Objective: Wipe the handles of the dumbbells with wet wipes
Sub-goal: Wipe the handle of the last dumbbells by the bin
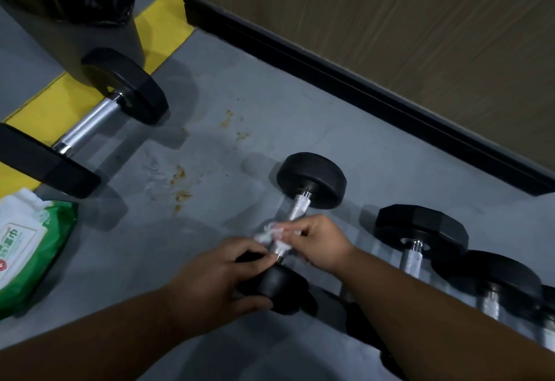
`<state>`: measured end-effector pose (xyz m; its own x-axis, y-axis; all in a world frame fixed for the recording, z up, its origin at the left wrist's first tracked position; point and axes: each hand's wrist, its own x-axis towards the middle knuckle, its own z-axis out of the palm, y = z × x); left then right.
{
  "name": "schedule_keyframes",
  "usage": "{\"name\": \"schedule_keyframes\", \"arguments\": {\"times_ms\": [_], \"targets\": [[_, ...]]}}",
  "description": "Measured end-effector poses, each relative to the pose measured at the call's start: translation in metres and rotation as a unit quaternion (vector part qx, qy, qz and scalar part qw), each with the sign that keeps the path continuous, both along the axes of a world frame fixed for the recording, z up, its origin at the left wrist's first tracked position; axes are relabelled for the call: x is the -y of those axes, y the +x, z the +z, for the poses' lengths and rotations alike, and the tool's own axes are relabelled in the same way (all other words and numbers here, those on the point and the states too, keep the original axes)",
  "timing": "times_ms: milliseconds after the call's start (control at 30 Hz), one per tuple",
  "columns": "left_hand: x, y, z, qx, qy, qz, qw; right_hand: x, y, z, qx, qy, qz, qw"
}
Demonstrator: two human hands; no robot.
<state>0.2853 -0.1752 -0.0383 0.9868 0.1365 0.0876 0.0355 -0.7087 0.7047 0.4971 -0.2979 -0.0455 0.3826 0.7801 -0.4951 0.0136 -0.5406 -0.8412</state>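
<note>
Small round-head dumbbell [309, 188], on floor: mid-wipe. My left hand [210, 278] gripped its near head; my right hand [321, 238] pinched the wet wipe [271, 235] around its handle. Beside it, right: hex dumbbell [420, 230], seemingly pending. Left: wipes pack [27, 245].

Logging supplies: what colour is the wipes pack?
Green and white, with a small red mark; the wipes pack shows at the head view's left edge.
</note>
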Motion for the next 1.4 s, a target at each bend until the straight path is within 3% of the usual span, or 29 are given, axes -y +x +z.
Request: {"name": "schedule_keyframes", "arguments": {"times_ms": [100, 167, 233, 333, 400, 533, 600, 833, 1000, 1100, 1300, 1400], "targets": [[-0.002, 0.001, 0.004, -0.003, -0.014, -0.051, 0.999, -0.008, 0.015, 0.003, 0.011, 0.027, -0.126, 0.992], [-0.007, 0.001, 0.005, -0.004, -0.015, -0.071, 0.997, -0.006, 0.008, 0.000, 0.002, 0.024, -0.155, 0.988], [-0.012, 0.001, 0.003, -0.004, -0.016, -0.069, 0.998, 0.004, -0.005, -0.005, -0.019, 0.029, -0.113, 0.993], [-0.013, 0.001, -0.003, -0.010, -0.042, -0.056, 0.998, 0.017, -0.013, -0.006, -0.018, 0.002, 0.033, 0.999], [-0.010, 0.004, -0.002, -0.005, -0.041, -0.042, 0.998, 0.013, -0.002, 0.000, -0.006, -0.013, 0.053, 0.999], [-0.001, 0.014, 0.005, -0.011, -0.040, -0.036, 0.998, 0.003, 0.021, 0.006, 0.037, 0.003, -0.127, 0.991], [0.002, 0.016, 0.006, -0.008, -0.033, -0.052, 0.998, 0.004, 0.015, -0.001, 0.021, 0.012, -0.172, 0.985], [0.006, 0.018, 0.009, -0.019, -0.031, -0.086, 0.996, 0.023, 0.002, 0.010, 0.000, -0.047, 0.042, 0.998], [0.009, 0.019, 0.007, -0.036, -0.051, -0.094, 0.994, 0.011, 0.014, -0.003, 0.024, 0.007, -0.153, 0.988], [0.011, 0.023, 0.011, -0.029, -0.052, -0.096, 0.994, 0.021, -0.006, -0.014, 0.008, 0.019, -0.186, 0.982], [0.019, 0.031, 0.015, -0.031, -0.057, -0.100, 0.993, 0.042, -0.004, -0.013, 0.022, 0.001, 0.006, 1.000], [0.024, 0.032, 0.015, -0.061, -0.044, -0.099, 0.992, 0.032, 0.012, 0.002, 0.081, -0.057, 0.065, 0.993]]}}
